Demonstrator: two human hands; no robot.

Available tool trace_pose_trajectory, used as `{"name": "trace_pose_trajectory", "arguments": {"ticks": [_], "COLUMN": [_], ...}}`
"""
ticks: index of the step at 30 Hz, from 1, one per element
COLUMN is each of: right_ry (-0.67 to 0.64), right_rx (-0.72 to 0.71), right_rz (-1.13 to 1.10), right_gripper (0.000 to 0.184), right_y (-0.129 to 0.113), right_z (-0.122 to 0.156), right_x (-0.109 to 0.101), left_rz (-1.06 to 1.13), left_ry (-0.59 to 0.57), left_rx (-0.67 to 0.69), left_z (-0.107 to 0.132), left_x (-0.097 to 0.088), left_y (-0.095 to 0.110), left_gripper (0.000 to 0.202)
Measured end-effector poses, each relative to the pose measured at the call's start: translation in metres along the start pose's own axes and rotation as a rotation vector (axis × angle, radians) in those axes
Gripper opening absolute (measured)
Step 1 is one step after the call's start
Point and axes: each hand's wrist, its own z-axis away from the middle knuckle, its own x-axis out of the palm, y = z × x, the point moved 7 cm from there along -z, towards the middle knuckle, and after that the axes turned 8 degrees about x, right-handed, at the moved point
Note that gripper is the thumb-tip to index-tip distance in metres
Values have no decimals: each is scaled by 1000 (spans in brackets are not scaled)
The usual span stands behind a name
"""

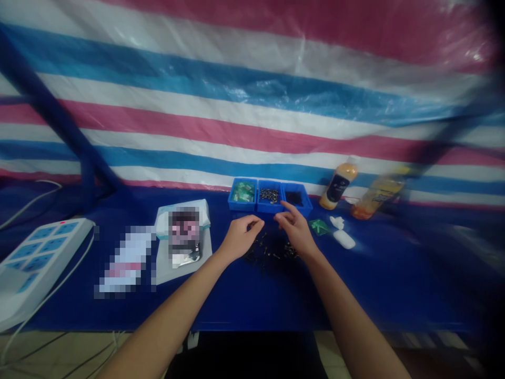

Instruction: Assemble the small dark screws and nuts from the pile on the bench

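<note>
My left hand [240, 238] hangs just above the left end of a loose scatter of small dark screws [272, 251], its fingers curled inward. My right hand [295, 231] is over the right end of the scatter, with the index finger raised and the fingers apart. Neither hand shows anything held, though a tiny screw could be hidden in the left fingers. Beyond both hands stands a blue three-compartment tray [270, 195]. Green items fill its left compartment, small metal parts its middle, and dark parts its right.
A white power strip [39, 258] lies at far left, beside a blurred packet [126, 260] and a pixelated item on white wrapping [183, 231]. To the right are a green piece [319, 227], white objects [343, 238], and two bottles [338, 185] [379, 192] before a striped tarpaulin [236, 105].
</note>
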Motion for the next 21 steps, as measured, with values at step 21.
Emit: {"name": "trace_pose_trajectory", "arguments": {"ticks": [21], "right_ry": [-201], "right_rx": [-203], "right_rz": [884], "right_gripper": [15], "right_y": [5], "right_z": [19], "right_x": [31], "left_rz": [-437], "left_ry": [-154], "left_rx": [32], "left_z": [5], "left_x": [8], "left_y": [-13], "left_gripper": [16]}}
